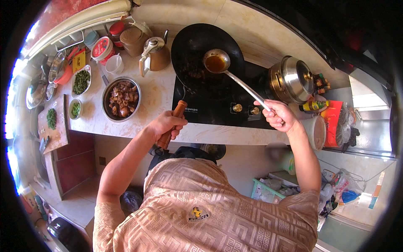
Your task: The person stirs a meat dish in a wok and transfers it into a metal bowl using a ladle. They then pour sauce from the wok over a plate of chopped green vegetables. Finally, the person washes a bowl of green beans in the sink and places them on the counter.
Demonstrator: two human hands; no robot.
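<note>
My left hand is closed around the wooden handle of a black wok, which stands on a black cooktop. In my right hand is the handle end of a metal ladle. The ladle's bowl, holding brown-orange liquid, is over the wok. Dark bits and some liquid show at the bottom of the wok. Left of the cooktop, a steel bowl holds browned chunks of meat.
A kettle stands left of the wok, a lidded steel pot right of it. Farther left are a dish of chopped greens, a small green-filled bowl and a cutting board. A white tub sits at the counter's right edge.
</note>
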